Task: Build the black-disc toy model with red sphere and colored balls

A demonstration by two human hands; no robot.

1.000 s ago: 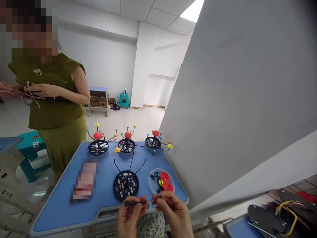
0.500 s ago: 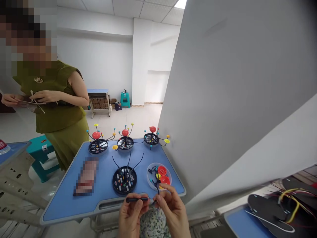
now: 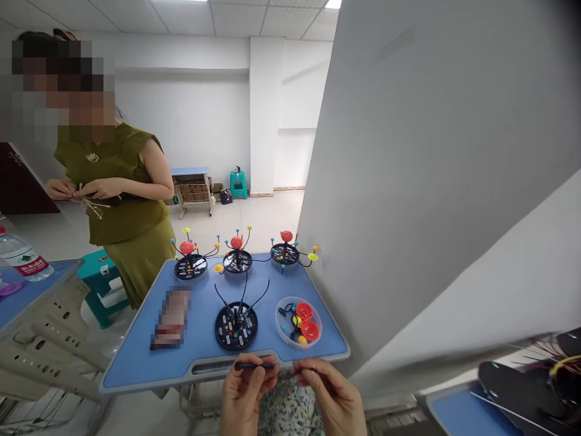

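Observation:
My left hand (image 3: pixel 249 389) pinches a short black rod (image 3: pixel 254 366) at the front edge of the blue table (image 3: pixel 136 369). My right hand (image 3: pixel 329 395) holds a thin dark stem (image 3: pixel 305 370) between its fingertips, a little apart from the rod. Just beyond the hands stands a round black base (image 3: pixel 236 326) with several curved black wires rising from it. To its right is a clear round tray (image 3: pixel 298 323) holding red domes, a yellow piece and dark wire parts. Three finished models with red balls (image 3: pixel 237 249) and black bases line the far edge.
A pixelated flat item (image 3: pixel 171 318) lies on the table's left. Nearby, a co-worker (image 3: pixel 122 194) stands handling thin sticks. A grey partition (image 3: pixel 431 181) fills the right, with another blue table (image 3: pixel 472 415). A water bottle (image 3: pixel 20 260) stands at the left.
My hands have dropped lower and spread slightly apart, and the right hand's stem no longer reaches toward the tray. The view has tilted upward. The co-worker has shifted rightward in the picture.

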